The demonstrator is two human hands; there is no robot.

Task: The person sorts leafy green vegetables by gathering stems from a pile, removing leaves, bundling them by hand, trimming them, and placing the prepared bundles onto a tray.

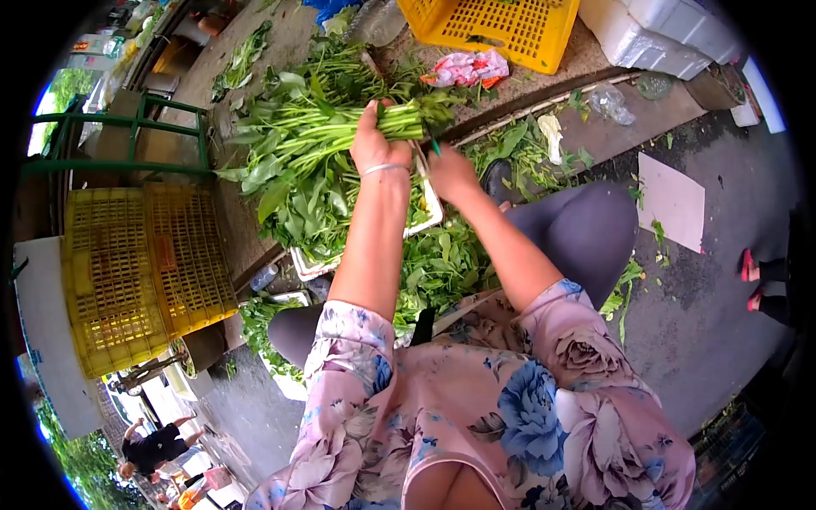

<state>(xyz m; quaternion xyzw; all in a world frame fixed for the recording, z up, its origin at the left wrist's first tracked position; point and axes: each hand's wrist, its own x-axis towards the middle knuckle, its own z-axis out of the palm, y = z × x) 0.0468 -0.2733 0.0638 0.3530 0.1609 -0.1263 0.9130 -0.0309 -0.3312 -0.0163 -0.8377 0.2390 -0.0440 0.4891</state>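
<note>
My left hand point(379, 146) is wrapped round a bunch of long-stemmed leafy greens point(319, 136), held sideways with the leaves to the left and the stem ends to the right. Close to those stem ends, my right hand point(452, 174) is closed on a small green-handled knife point(436, 146); most of it is hidden by the fingers, and its blade is hard to make out. Beneath both hands a white tray point(432, 204) shows its rim among piled greens. More loose greens point(442, 263) lie between my knees.
Yellow crates stand at left point(115, 280) and at the top point(544, 34). White foam boxes point(654, 38) are at upper right. A crumpled red-and-white plastic bag point(467, 68) lies beyond my hands. Trimmings point(531, 174) litter the ground by my shoe. Other people's feet point(750, 280) show at right.
</note>
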